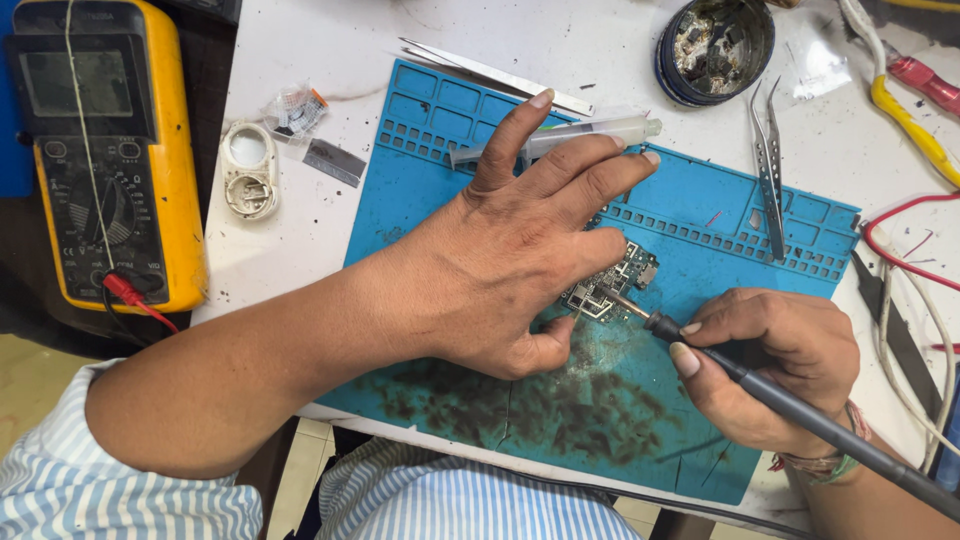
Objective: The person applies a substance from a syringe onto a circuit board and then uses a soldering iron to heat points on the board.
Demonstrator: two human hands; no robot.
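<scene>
At frame centre, the left hand (520, 260) lies flat across the circuit board (610, 285), its fingers (585, 190) spread and extended toward 1 o'clock, thumb tucked under, pinning the board to the blue silicone work mat (700, 210). At 4 o'clock from the board, the right hand (775, 365) pinches the grey soldering iron (790, 405) in a pen grip, fingers pressed together around the shaft; the tip meets the board's near edge just beside the left thumb.

Hazards, as judged from this position:
- Tip and thumb are very near. A slip of the iron could burn skin.
- The board is held by palm pressure alone. Uneven pressure could let it skate on the mat.
- The mat's lower area carries dark residue, which could foul the joint.

Outward: a clear syringe (560, 140) lies under the fingertips at 12 o'clock; tweezers (768, 170) rest at 2 o'clock; a round tin of scrap parts (715, 45) stands beyond them; a yellow multimeter (105, 150) sits on the counter (300, 60) at 9 o'clock.
</scene>
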